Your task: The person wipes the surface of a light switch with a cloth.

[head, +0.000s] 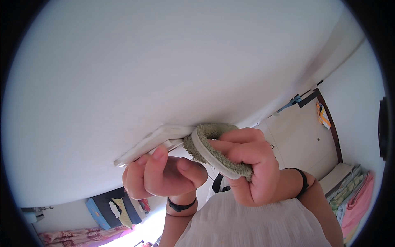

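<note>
A pale plastic fixture (154, 137), perhaps a switch or socket cover, juts from the white wall (123, 74). Curled below it, my left hand (163, 177) touches its lower edge with the fingertips, the thumb standing apart; what lies behind the fingers is hidden. My right hand (256, 166) grips a folded green fluffy cleaning pad (209, 151) with a pale border, pinched between thumb and fingers. The pad's far end meets the right end of the fixture, close to the wall.
Folded fabrics (355, 197) are stacked at the lower right, near a dark door frame (331, 129). Clothes or cloths (114, 207) hang at the lower left above a patterned curtain (86, 234). Bright light comes from below there. The wall fills the upper view.
</note>
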The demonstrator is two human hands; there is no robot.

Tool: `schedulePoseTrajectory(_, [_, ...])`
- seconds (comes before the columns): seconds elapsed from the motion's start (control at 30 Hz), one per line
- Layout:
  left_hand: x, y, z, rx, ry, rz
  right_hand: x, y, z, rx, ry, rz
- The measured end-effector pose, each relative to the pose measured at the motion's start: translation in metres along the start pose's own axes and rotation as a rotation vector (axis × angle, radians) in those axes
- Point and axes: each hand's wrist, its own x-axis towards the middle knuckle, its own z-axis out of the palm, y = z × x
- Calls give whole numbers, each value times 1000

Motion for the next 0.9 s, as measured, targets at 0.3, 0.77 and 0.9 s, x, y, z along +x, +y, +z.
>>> schedulePoseTrajectory(0.3, [1,-3,-5,111,-77,57,16,-9,-4,47,-51,86])
schedulePoseTrajectory(0.77, [-4,0,15,-32,93,-71,22,-8,4,20,101,1])
schedulePoseTrajectory(0.9, [-1,5,16,-40,161,-85,16,-9,4,4,110,25])
